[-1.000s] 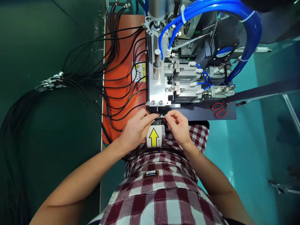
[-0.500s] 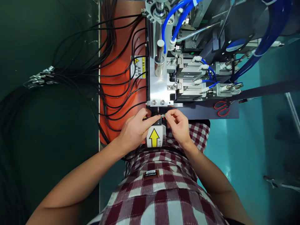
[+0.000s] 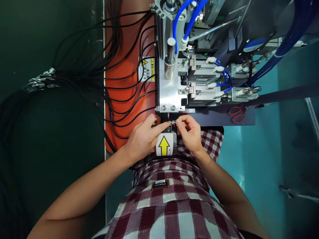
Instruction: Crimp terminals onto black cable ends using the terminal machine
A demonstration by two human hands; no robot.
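Thin coloured wires [image 3: 173,122] stretch between my two hands, just below the front edge of the metal machine block [image 3: 169,96]. My left hand [image 3: 142,136] is closed on the black cable that these wires come out of, its index finger pointing right along it. On the other side, my right hand [image 3: 190,132] pinches the wire ends between thumb and index finger. A short red wire tip shows under the wires. Below them lies a white label with a yellow arrow [image 3: 163,145].
Black cables [image 3: 124,78] cross the orange panel [image 3: 132,43] on the left and gather in a clamped bundle [image 3: 41,79]. Pneumatic cylinders [image 3: 203,71] with blue tubes [image 3: 289,43] stand at the upper right. Red-handled scissors [image 3: 236,114] lie on the grey plate [image 3: 211,118].
The view has shifted slightly. Both hands keep nearly the same place and grip, with the wires still between them.
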